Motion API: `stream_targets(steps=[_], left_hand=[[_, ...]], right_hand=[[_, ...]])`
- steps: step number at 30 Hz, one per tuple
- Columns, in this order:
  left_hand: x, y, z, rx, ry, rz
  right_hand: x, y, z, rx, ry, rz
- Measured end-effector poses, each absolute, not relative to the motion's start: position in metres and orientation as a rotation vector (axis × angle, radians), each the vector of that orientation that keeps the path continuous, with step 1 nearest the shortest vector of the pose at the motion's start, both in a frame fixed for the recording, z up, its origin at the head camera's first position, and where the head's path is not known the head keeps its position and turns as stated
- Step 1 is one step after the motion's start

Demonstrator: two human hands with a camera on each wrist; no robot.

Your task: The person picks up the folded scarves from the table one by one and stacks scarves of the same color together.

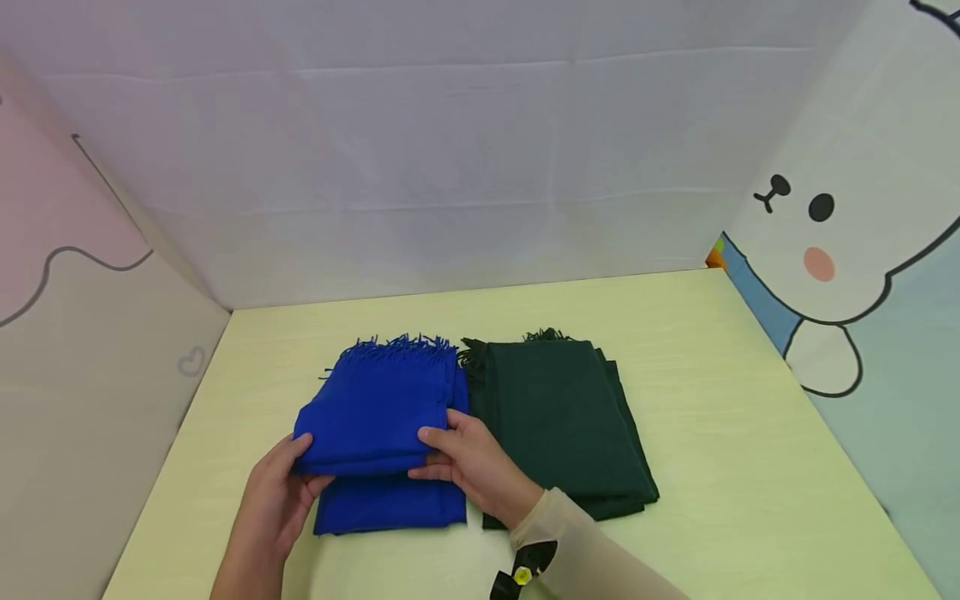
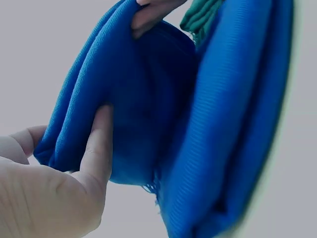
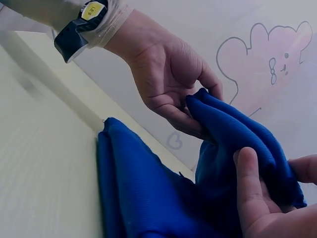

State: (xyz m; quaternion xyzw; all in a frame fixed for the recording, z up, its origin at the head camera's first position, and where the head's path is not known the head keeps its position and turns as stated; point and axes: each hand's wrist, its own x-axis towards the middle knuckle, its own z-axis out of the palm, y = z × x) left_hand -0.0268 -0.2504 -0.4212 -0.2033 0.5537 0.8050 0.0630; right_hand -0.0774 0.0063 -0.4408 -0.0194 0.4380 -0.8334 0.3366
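A folded blue fringed scarf lies on the pale yellow-green table. Its near part is lifted and doubled back. My left hand grips the left end of that raised fold, thumb on top. My right hand pinches the right end, thumb above and fingers beneath. The left wrist view shows my left thumb pressed into the blue cloth. In the right wrist view both hands hold the bunched edge: the left hand at the top and my right thumb at the bottom.
A folded dark green fringed scarf lies right beside the blue one, on its right. Cloth-covered walls enclose the table: pink at the left, white behind, a bear print at the right. Bare table surface extends right of the green scarf.
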Motion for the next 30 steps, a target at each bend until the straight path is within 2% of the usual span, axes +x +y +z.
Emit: stream_targets(steps=[11,20,30], left_hand=[[-0.013,-0.256,-0.437,-0.773,1.731,2.306],[-0.003,-0.258,-0.448,-0.823,1.824,2.123],[0.006,-0.255,-0.454,-0.844,1.805,2.139]], right_hand=[[-0.066,0.001,-0.454,0.019,1.229,-2.084],[-0.060,0.005,-0.459,0.079,1.268,-2.009],[-0.054,0.009,-0.464,0.098,1.284,-1.974]])
